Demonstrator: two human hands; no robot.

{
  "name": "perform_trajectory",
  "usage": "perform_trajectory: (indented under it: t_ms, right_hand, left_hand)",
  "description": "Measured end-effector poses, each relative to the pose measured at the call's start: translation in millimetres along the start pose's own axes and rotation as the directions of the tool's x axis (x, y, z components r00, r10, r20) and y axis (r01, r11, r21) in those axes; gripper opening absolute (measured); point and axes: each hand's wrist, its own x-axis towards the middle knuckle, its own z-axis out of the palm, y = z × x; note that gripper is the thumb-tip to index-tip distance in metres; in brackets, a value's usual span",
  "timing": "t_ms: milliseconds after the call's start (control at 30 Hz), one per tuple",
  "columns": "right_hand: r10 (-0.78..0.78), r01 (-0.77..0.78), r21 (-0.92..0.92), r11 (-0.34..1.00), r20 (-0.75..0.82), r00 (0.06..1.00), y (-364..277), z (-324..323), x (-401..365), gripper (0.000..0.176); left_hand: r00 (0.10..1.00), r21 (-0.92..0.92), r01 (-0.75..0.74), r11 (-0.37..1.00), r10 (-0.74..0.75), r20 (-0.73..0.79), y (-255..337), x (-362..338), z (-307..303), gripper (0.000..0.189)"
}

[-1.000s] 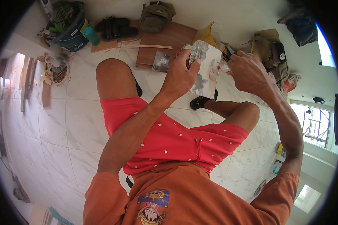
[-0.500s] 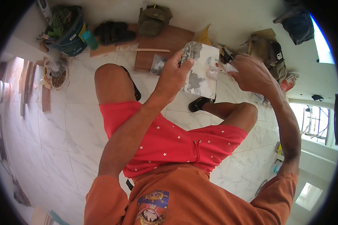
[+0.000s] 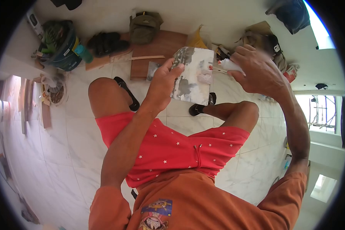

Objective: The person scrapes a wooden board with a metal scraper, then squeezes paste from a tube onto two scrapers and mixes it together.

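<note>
Above the floor (image 3: 73,132), the left hand (image 3: 163,82) pinches a board (image 3: 193,78) by one edge; nearby, the right hand (image 3: 257,73) grips a tube (image 3: 230,66). The board looks stiff, best edge-held; the tube, probably squeezable.

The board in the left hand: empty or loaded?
Loaded: a pinkish patch and a small red spot show on the board, near the edge facing the right hand.

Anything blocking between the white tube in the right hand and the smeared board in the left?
Nothing visible. The white tube in the right hand faces the right edge of the smeared board, held by the left hand, across an open gap. The clutter past it is background.
</note>
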Motion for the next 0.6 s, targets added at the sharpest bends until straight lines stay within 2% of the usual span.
perform_trajectory:
  t_ms: [300, 600]
  right_hand:
    - [-0.055, 0.052, -0.120, 0.991, -0.022, 0.998, -12.2, -3.1, 5.7, 0.024]
    - [-0.075, 0.073, -0.116, 0.991, -0.014, 0.997, -8.2, 6.0, 9.4, 0.020]
  left_hand:
    - [0.999, 0.001, -0.043, 0.999, 0.043, -0.006, -3.1, -0.3, 0.9, 0.030]
    - [0.997, 0.038, -0.083, 0.996, 0.083, -0.001, -3.7, -0.2, 0.0, 0.024]
